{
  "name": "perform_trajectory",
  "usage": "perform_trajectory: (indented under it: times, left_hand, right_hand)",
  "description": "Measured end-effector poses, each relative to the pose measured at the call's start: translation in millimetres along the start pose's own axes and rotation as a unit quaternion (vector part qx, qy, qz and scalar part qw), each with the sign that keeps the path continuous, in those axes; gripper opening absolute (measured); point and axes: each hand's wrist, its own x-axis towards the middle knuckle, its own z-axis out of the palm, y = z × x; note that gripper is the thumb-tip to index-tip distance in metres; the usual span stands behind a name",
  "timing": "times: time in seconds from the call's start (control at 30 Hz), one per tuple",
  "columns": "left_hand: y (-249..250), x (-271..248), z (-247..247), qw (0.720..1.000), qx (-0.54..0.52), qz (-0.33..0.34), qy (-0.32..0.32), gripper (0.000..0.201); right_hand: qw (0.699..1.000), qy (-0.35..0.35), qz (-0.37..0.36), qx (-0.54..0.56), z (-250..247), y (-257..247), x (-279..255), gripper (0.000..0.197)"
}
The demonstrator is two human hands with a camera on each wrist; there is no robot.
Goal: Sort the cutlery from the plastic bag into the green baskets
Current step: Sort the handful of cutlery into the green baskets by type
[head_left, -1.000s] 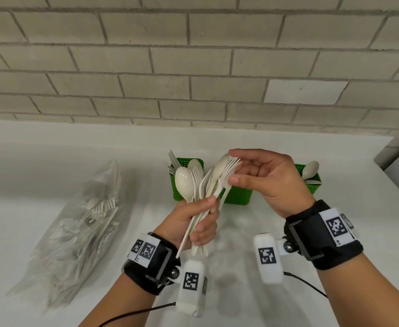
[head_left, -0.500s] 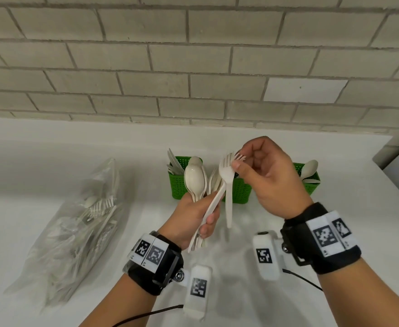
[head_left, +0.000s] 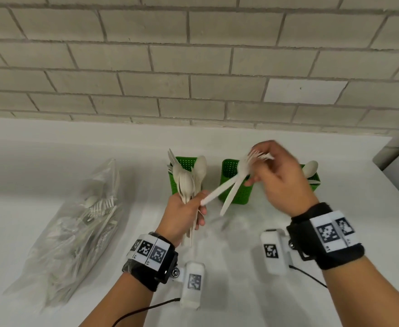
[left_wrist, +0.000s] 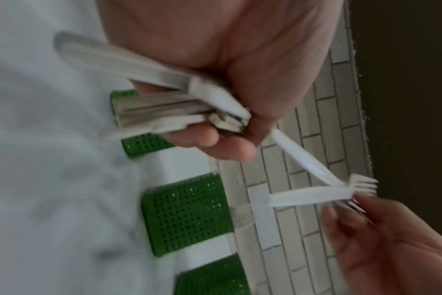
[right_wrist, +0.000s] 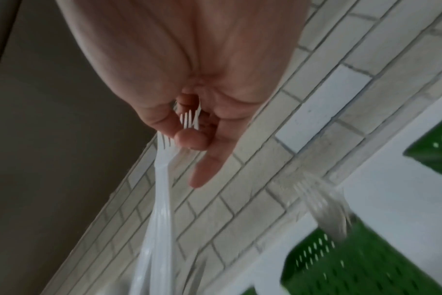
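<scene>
Two white plastic forks (head_left: 237,182) are held by their heads in the right hand (head_left: 277,178), above the middle green basket (head_left: 234,182). The grip of this hand is closed on them: in the right wrist view the thumb and the curled fingers (right_wrist: 189,137) pinch the tines. One fork hangs free, handle down; the handle end of the other one reaches to the left hand (head_left: 184,213) and touches it. Whether that hand also holds this handle, I cannot tell.

The left hand has its grip closed around a bundle of cutlery (head_left: 186,182), mostly spoons, with the bowls up and the handles coming out under the fist. It is in front of the left green basket (head_left: 184,161), where some more pieces stand upright. A third green basket (head_left: 314,180) is partly hidden behind the right hand, with a spoon (head_left: 310,167) standing in it.

The three baskets stand in a row on the white bench (head_left: 52,161), near a brick wall (head_left: 193,67). The plastic bag (head_left: 75,227) lies on the bench well to the left, apart from the baskets, and forks and other white cutlery show through it
</scene>
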Motion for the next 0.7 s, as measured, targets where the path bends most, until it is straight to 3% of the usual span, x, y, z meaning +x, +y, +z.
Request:
perform_trajectory:
  times: [0.13,0.23,0.43,0.7]
  left_hand:
    - [-2.6,5.2,-10.5,0.999,-0.005,0.036,0.019,0.020]
    - [-2.1,4.0,-6.6,0.999,0.000,0.054,0.003,0.020]
    - [2.1,-0.2,3.5,0.997,0.007,0.069,-0.025,0.019]
    - [6.9,-5.1,3.7,0.995,0.018,0.091,-0.047,0.014]
  right_hand:
    - [0.993,0.118,-0.009,-0.011,-34.8,-4.0,21.5,0.021]
    - [0.987,0.147,-0.017,-0.066,-41.3,6.2,34.2,0.013]
    - [0.968,0.097,-0.059,-0.223,-29.7,30.8,41.4,0.015]
    - [0.953,0.008,0.008,-0.303,-17.5,60.3,33.1,0.017]
